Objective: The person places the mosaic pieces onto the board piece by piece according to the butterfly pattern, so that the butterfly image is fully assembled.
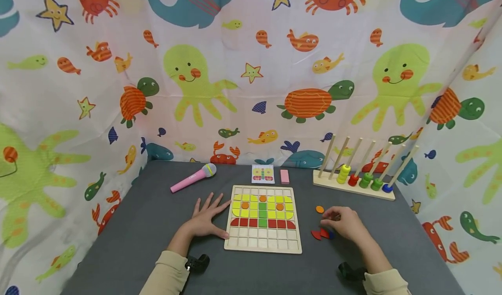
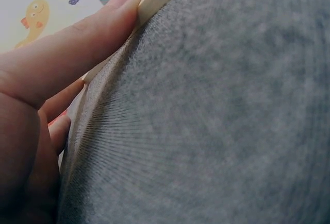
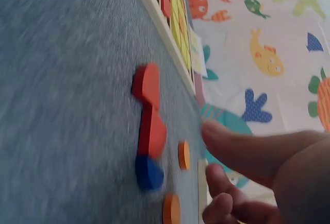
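Note:
A square wooden grid board [image 1: 262, 243] lies mid-table with yellow, green, red and orange tiles in its upper rows. My left hand [image 1: 205, 220] is spread on the table at its left, the thumb [image 2: 111, 20] touching the board's edge. My right hand [image 1: 345, 223] hovers right of the board, above loose pieces, thumb and fingers apart and nothing visible between them. Below it are two red quarter-round pieces [image 3: 153, 133] and a blue piece [image 3: 149, 173], close together. An orange disc [image 1: 320, 209] lies by the fingertips; the right wrist view shows a second orange disc [image 3: 171, 208].
Behind the board lie a pattern card [image 1: 262, 179] and a pink block [image 1: 284, 177]. A pink toy microphone [image 1: 192, 180] lies back left. A wooden peg stand [image 1: 353, 188] with colored beads stands back right. A printed cloth [image 1: 251, 103] hangs behind the table.

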`<state>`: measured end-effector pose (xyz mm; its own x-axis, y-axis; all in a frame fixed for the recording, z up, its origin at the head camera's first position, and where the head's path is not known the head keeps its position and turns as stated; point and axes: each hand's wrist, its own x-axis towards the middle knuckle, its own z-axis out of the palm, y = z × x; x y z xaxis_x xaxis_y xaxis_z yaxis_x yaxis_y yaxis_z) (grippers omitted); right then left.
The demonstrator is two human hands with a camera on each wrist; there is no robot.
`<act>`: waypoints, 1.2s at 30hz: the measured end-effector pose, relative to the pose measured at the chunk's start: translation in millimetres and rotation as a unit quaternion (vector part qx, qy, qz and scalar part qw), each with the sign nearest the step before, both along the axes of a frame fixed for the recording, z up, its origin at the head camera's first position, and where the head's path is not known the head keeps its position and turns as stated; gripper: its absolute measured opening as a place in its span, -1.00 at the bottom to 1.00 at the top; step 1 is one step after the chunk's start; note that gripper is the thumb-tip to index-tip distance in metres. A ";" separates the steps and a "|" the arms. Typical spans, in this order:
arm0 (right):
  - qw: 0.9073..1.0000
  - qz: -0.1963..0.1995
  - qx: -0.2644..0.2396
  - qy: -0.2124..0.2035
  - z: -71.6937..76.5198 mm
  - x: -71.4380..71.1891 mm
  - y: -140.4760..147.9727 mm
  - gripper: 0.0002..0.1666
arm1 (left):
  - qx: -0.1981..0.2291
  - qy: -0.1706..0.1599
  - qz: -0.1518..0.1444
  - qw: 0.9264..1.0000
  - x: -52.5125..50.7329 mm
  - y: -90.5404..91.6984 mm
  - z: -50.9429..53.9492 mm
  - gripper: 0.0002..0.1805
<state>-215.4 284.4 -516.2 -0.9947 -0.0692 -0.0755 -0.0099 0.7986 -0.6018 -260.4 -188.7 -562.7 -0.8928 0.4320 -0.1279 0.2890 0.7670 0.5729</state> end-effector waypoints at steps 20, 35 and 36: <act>0.998 0.037 -0.040 0.011 -1.8 1.8 -22.3 -0.80 | -0.002 0.000 0.002 1.000 0.3 -1.0 -1.4 0.27; 0.998 0.006 -0.063 -0.024 -12.1 12.5 -90.4 -0.87 | -0.002 0.007 -0.005 1.000 0.4 -0.9 1.4 0.28; 0.998 0.004 -0.058 -0.021 -13.2 12.3 -91.6 -0.86 | -0.002 0.008 -0.006 1.000 0.1 -0.8 1.3 0.28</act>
<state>-203.0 192.8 -529.4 -0.9903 -0.0877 -0.1074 0.0108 0.7230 -0.6907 -260.3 -189.6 -561.4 -0.8894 0.4419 -0.1166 0.3067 0.7662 0.5646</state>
